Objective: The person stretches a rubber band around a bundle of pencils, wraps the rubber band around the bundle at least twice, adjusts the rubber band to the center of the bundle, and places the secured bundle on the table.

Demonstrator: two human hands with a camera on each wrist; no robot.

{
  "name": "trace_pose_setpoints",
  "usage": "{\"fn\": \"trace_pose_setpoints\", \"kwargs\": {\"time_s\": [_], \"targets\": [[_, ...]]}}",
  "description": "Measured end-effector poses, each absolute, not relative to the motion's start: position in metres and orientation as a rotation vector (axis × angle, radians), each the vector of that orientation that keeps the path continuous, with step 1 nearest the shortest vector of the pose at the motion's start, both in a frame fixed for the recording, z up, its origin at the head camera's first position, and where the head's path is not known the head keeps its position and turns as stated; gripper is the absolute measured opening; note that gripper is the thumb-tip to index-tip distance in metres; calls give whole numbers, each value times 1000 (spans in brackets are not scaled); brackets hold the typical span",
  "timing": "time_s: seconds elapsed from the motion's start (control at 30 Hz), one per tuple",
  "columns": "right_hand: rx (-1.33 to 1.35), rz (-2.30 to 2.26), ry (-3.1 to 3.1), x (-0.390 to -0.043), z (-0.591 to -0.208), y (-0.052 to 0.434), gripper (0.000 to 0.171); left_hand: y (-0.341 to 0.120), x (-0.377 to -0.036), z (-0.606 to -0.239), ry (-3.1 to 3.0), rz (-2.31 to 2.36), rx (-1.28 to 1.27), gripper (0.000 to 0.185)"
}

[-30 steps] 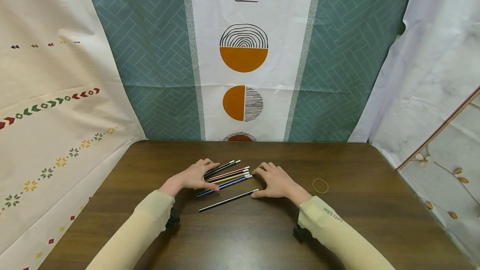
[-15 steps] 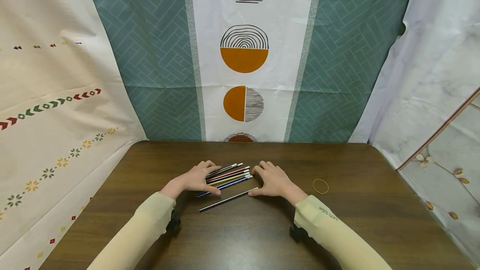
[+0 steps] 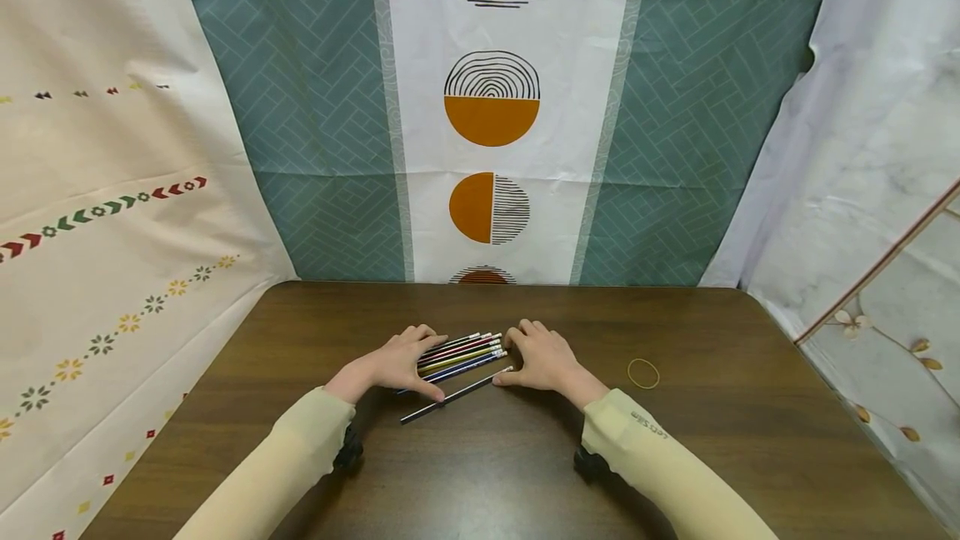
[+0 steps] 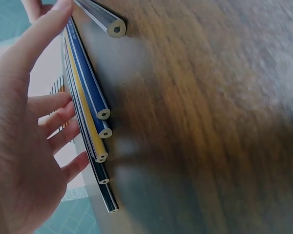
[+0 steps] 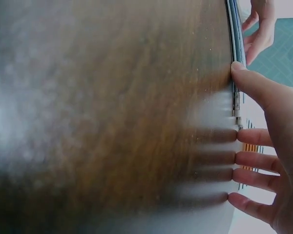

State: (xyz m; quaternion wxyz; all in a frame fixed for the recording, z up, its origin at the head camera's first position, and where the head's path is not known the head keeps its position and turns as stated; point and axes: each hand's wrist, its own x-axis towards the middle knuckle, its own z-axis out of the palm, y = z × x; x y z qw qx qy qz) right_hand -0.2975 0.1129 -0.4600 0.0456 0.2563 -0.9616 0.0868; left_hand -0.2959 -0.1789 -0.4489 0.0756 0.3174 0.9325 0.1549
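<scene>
Several pencils point(image 3: 468, 354) with white eraser ends lie side by side on the table; black, red, yellow and blue ones show. A separate black pencil point(image 3: 471, 387) lies nearer, at a slant. My left hand point(image 3: 397, 361) spans the group, fingers at its far side, thumb reaching the black pencil. In the left wrist view its fingers are spread beside the yellow pencil point(image 4: 83, 100) and blue pencils point(image 4: 90, 78). My right hand point(image 3: 546, 359) stands by the eraser ends, fingertips on the table. Its thumb point(image 5: 244, 73) touches the black pencil near its eraser.
A thin yellow rubber band point(image 3: 643, 359) lies to the right on the brown wooden table point(image 3: 720, 407). Patterned cloth point(image 3: 330, 148) hangs behind the table, with more cloth at both sides.
The pencils in the group have drawn closer together and more even at their eraser ends. The black pencil's eraser end has moved away toward the group with my right thumb. My left thumb has reached that pencil.
</scene>
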Motion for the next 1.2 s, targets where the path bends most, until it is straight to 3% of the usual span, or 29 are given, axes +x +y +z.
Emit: {"fn": "trace_pose_setpoints", "kwargs": {"time_s": [0.7,1.2], "targets": [[733,302,-2920,-300,-459,109,58,-173,-291,-447,2774,451,993,83],[699,330,-2917,-301,-461,110,71,-168,-288,-445,2711,529,983,68]]}}
